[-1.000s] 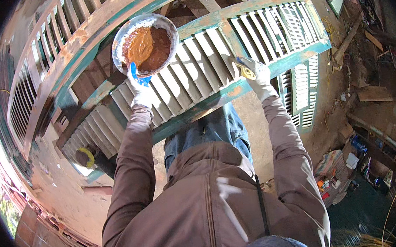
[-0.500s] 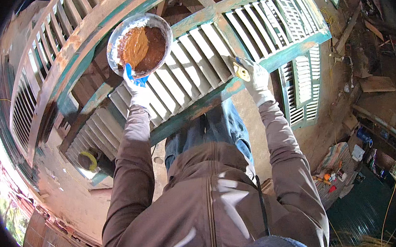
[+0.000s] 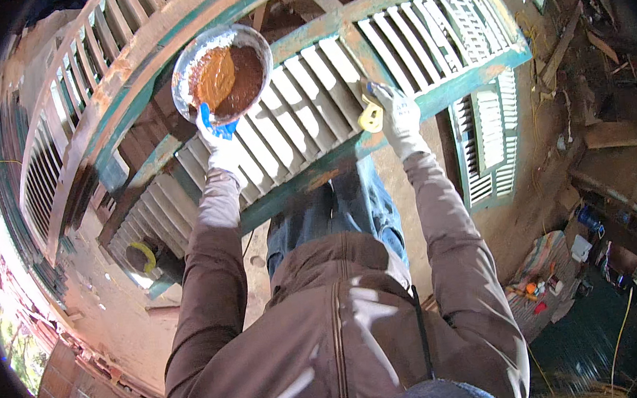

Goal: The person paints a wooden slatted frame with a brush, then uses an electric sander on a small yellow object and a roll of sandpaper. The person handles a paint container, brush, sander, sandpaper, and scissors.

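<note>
My left hand (image 3: 219,145), in a white glove with blue coating, grips the near rim of a round metal bowl (image 3: 266,67). Inside the bowl lies thick brown paste (image 3: 215,79), lighter on one side, with white residue on the wall. My right hand (image 3: 401,116), also gloved, is closed on a yellow scraper (image 3: 371,115) with a hole in its handle; its blade is not clearly visible. That hand is over the near rail of a louvred wooden shutter (image 3: 302,94), by its cross rail. Worn green paint covers the shutter's frame, and its slats are pale.
A second, curved louvred frame (image 3: 125,72) stands at the far left. Another shutter (image 3: 487,139) is to the right. A yellow roll-like object (image 3: 140,258) is at lower left. Wood scraps (image 3: 608,136) and a striped cloth with small items (image 3: 536,263) lie right.
My right hand has shifted slightly left along the shutter, and the yellow scraper has turned to show more of its face. My left hand and the bowl have barely moved.
</note>
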